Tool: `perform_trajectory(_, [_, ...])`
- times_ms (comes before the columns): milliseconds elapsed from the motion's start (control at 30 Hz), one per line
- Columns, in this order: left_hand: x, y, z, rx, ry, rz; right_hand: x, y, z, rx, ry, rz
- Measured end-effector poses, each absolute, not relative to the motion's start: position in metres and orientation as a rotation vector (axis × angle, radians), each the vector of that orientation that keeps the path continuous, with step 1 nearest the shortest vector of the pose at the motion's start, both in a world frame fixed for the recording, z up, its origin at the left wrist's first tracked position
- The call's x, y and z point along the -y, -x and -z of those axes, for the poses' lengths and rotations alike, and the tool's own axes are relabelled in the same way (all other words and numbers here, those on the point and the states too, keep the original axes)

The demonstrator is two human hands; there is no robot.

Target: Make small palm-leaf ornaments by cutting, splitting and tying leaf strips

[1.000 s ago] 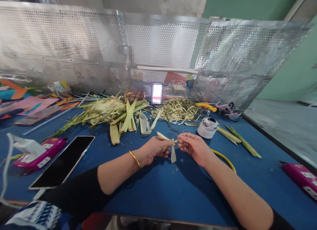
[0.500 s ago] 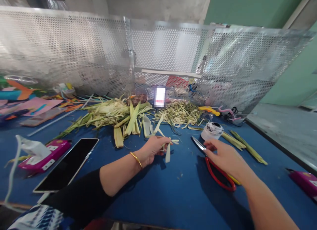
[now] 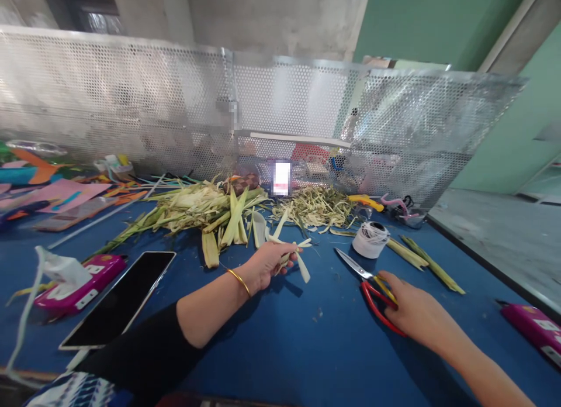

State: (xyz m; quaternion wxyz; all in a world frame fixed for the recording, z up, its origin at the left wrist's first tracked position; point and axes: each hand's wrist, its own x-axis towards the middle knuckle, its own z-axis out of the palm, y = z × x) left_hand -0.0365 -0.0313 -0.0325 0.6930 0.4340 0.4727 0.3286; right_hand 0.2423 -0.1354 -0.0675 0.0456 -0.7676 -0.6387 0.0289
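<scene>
Near mid-worktop (image 3: 280, 348), left hand (image 3: 272, 261): fingers clamped on pale plant strips (image 3: 303, 268), loose ends protruding toward two and five o'clock. At four o'clock from it, right hand (image 3: 414, 309): fingers closed round the handles of the scissors (image 3: 363, 272), blades apart from the strips, tip toward ten o'clock. White thread spool (image 3: 370, 241) sits at twelve o'clock of the scissors.

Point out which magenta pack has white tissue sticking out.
The left pack, beside the phone, with white tissue poking up; the right pack, cut off by the picture's edge, shows none.
</scene>
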Motion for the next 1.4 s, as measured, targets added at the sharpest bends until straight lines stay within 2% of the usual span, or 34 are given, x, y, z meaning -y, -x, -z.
perform_trajectory(100, [0.028,0.037,0.033,-1.071,-0.895,-0.774,0.140,-0.238,0.065,1.647,2.153,-0.411])
perform_trajectory(233, [0.025,0.037,0.035,-1.071,-0.915,-0.833,0.132,-0.202,0.042,1.240,1.516,-1.026])
perform_trajectory(300, [0.023,0.038,0.036,-1.070,-0.939,-0.869,0.119,-0.178,0.030,1.126,1.238,-1.229])
perform_trajectory(433, [0.019,0.040,0.038,-1.105,-0.963,-0.947,0.095,-0.146,0.025,1.118,1.098,-1.421])
perform_trajectory(567, [0.012,0.040,0.041,-1.137,-0.964,-1.043,0.100,-0.152,0.036,1.165,1.027,-1.561])
perform_trajectory(767, [0.009,0.038,0.043,-1.170,-0.910,-1.104,0.112,-0.179,0.034,1.390,1.149,-1.533])
perform_trajectory(1033, [0.020,0.038,0.039,-1.115,-0.916,-1.102,0.110,-0.166,0.031,1.695,1.448,-1.382])
perform_trajectory(1400, [0.028,0.034,0.036,-1.068,-0.885,-1.051,0.107,-0.164,0.032,1.823,1.480,-1.211])
